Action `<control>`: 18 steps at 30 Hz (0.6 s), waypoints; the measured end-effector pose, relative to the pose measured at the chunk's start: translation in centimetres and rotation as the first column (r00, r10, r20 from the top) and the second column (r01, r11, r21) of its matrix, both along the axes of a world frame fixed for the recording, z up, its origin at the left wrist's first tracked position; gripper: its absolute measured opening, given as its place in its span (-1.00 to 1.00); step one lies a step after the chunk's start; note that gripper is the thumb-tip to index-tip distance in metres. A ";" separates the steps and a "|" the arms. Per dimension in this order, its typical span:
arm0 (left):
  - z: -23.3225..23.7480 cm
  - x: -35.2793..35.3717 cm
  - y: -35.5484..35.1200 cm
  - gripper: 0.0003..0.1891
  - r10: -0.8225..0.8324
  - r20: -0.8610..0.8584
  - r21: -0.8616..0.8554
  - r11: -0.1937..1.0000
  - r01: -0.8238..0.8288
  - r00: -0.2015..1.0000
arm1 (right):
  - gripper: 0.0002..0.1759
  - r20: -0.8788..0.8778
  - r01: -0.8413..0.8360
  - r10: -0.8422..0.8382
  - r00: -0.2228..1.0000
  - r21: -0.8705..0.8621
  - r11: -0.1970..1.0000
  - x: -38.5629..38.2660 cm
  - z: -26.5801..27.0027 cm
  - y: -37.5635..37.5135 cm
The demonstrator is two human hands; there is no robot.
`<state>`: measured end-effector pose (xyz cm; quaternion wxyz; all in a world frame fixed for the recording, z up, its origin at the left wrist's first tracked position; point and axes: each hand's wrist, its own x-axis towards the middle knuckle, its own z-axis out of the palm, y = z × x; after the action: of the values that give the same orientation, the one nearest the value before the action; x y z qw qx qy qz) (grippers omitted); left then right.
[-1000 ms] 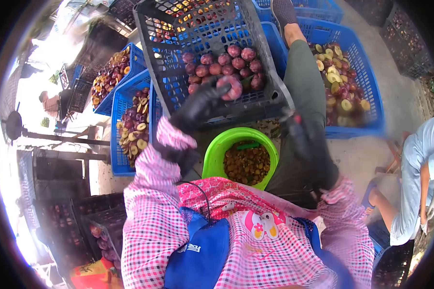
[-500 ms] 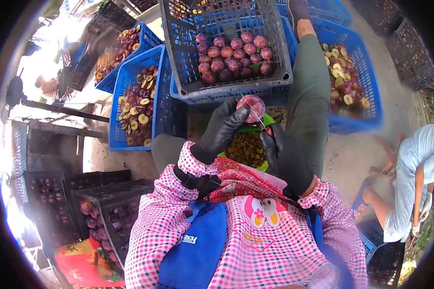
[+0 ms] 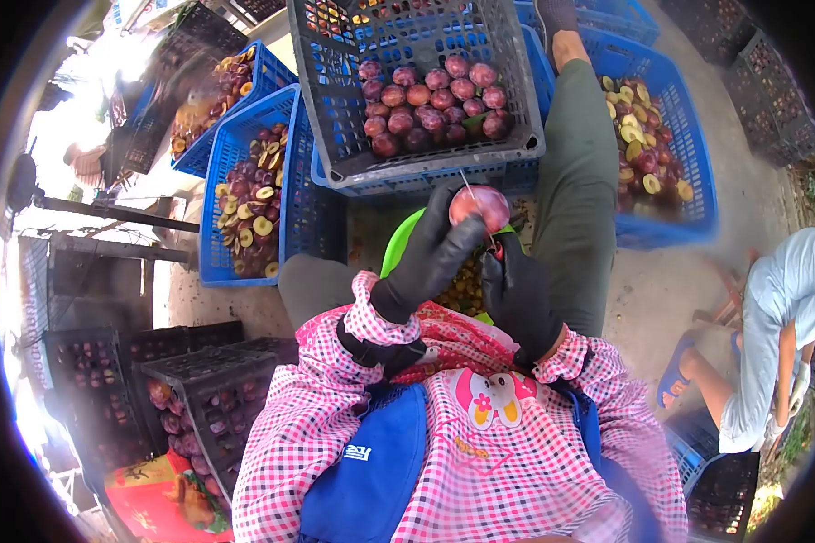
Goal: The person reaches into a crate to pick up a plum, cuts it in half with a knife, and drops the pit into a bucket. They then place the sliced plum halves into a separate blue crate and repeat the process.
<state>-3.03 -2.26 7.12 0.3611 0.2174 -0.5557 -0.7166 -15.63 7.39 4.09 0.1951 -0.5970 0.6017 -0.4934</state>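
Note:
My left hand (image 3: 427,257), in a black glove, is closed round a reddish-purple plum (image 3: 483,207). A thin knife (image 3: 465,184) has its blade against the plum, its tip showing above the fruit. The knife's red handle sits in my gloved right hand (image 3: 522,294), which is closed just below the plum. Beneath both hands is a bright green basin (image 3: 397,242) with brownish-yellow pieces in it, partly hidden by the gloves. Beyond my hands, a black crate (image 3: 430,170) of whole plums rests tilted on a blue crate.
Blue crates of halved plums stand at the left (image 3: 288,195) and right (image 3: 693,163). Black crates (image 3: 213,376) with plums are stacked at lower left. A person in light clothing (image 3: 779,317) bends at the right. My legs flank the basin.
The plum has turned and moved slightly right and down in my left hand, with the knife still against it. My right hand has shifted slightly left. More of the green basin's left rim shows.

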 end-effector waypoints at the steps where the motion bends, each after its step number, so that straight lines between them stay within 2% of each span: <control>1: 0.2 0.1 0.1 -0.43 0.132 0.212 -0.417 0.908 -0.033 0.968 | -0.74 0.001 0.001 -0.001 1.000 0.003 1.000 -0.1 0.0 0.0; 3: -0.9 -0.1 -0.2 -0.44 0.119 0.208 -0.398 0.917 -0.027 0.971 | -0.75 0.096 -0.038 0.040 0.995 -0.026 0.999 -0.2 0.0 -0.5; 4: -1.1 -0.2 -0.3 -0.46 0.020 0.054 -0.078 0.997 -0.016 0.998 | -0.75 0.096 -0.039 0.041 0.994 -0.029 0.999 -0.3 0.0 -0.8; 5: -1.3 -0.2 -0.4 -0.48 -0.024 -0.126 0.247 0.967 0.055 0.992 | -0.74 0.060 -0.023 0.024 0.998 -0.013 1.000 -0.5 -0.1 -1.0; 6: -1.6 -0.1 -0.4 -0.48 -0.023 -0.122 0.255 0.965 0.054 0.992 | -0.73 0.026 -0.006 0.006 1.000 0.011 1.000 -0.5 -0.2 -0.8; 8: -1.3 0.2 -1.0 -0.46 -0.026 0.155 -0.007 1.000 0.027 0.988 | -0.72 0.036 -0.065 0.063 0.997 0.067 0.996 -1.1 -0.2 -0.5; 9: -1.0 0.4 -1.0 -0.46 -0.025 0.153 -0.006 1.000 0.027 0.988 | -0.72 0.049 -0.122 0.117 0.992 0.120 0.985 -1.3 -0.2 -0.4; 11: 0.2 0.8 -0.9 -0.45 0.100 0.363 -0.411 0.909 0.063 0.926 | -0.72 0.061 -0.138 0.132 0.989 0.105 0.985 -1.3 0.0 -0.4; 12: 0.0 0.8 -0.8 -0.45 0.102 0.364 -0.411 0.909 0.062 0.926 | -0.73 0.071 -0.156 0.150 0.986 0.084 0.984 -1.3 0.1 -0.5; 13: -0.2 0.6 -0.8 -0.44 -0.032 0.149 -0.036 0.999 0.038 0.988 | -0.73 0.071 -0.157 0.152 0.986 0.081 0.984 -1.2 0.4 -0.8; 14: -0.4 0.5 -0.8 -0.43 -0.074 -0.108 0.339 0.935 0.106 0.991 | -0.74 0.037 -0.124 0.123 0.992 0.028 0.992 -1.1 0.7 -1.1; 16: -0.6 0.8 -0.5 -0.41 -0.072 -0.067 0.331 0.939 0.090 0.995 | -0.75 0.008 -0.094 0.094 0.996 -0.015 0.995 -0.8 0.6 -0.8; 18: -0.7 0.7 -0.6 -0.39 -0.067 -0.036 0.314 0.946 0.075 0.997 | -0.76 0.034 -0.120 0.118 0.992 0.056 0.991 -1.1 0.2 -0.4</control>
<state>-2.32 -2.85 6.47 0.3025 0.2433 -0.4370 -0.8114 -16.69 6.94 4.26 0.2504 -0.6184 0.5759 -0.4724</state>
